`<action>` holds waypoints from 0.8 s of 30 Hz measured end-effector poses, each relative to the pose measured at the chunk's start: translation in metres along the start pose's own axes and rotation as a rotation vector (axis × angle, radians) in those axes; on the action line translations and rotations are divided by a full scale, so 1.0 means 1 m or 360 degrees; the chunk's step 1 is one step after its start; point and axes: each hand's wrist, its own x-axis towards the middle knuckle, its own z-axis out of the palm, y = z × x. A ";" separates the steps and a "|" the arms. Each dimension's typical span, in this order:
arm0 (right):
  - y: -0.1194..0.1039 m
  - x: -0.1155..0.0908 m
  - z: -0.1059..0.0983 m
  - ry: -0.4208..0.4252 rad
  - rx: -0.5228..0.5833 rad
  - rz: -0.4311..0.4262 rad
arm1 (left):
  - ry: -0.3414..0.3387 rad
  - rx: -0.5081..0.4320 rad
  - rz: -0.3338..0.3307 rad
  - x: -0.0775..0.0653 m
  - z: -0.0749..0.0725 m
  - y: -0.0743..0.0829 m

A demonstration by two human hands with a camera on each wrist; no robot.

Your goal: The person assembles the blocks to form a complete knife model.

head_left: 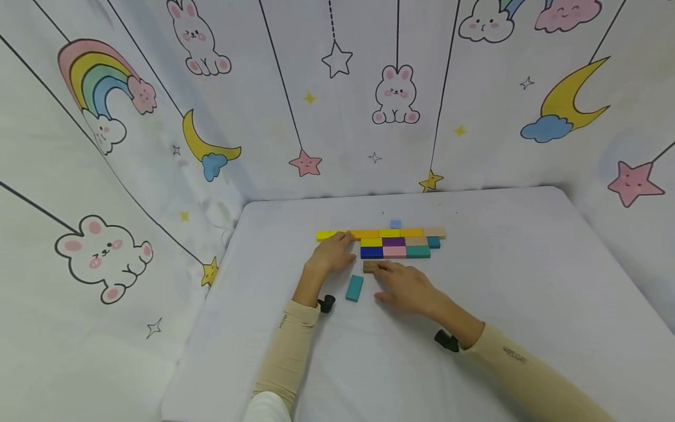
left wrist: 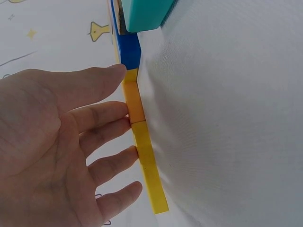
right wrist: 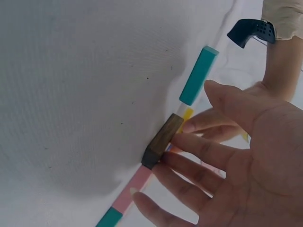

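Flat coloured blocks lie in joined rows on a white table. The top row has yellow blocks [head_left: 324, 235], orange blocks [head_left: 366, 234] and a tan block [head_left: 435, 232]; below are a purple block [head_left: 393, 241], a blue block [head_left: 371, 252] and a pink block [head_left: 394, 252]. My left hand [head_left: 331, 255] rests its fingertips against the top row's left part, fingers extended. With its fingertips, my right hand [head_left: 408, 287] touches a brown block [right wrist: 164, 138] just below the rows; its thumb stands away from the block. Nearer me, a loose teal block [head_left: 354, 288] lies between the hands.
A small light-blue block [head_left: 395, 224] lies behind the top row. The white table [head_left: 501, 252] meets a patterned cloth wall [head_left: 348, 140] at the back. Each wrist wears a black camera, seen on the left [head_left: 327, 303] and the right [head_left: 446, 340].
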 end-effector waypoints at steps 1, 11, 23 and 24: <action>0.000 0.001 0.000 -0.0002 0.0008 0.0004 | -0.0001 -0.0001 0.0001 0.000 0.000 0.000; -0.004 0.007 0.000 -0.0013 0.0007 0.0033 | -0.0022 0.0022 0.0023 -0.001 0.001 -0.004; -0.004 0.010 0.001 -0.0002 0.0070 0.0094 | 0.0005 0.0023 0.0034 0.000 -0.001 -0.002; -0.004 0.010 0.000 -0.0005 0.0078 0.0097 | 0.0003 0.0021 0.0030 0.000 -0.001 -0.002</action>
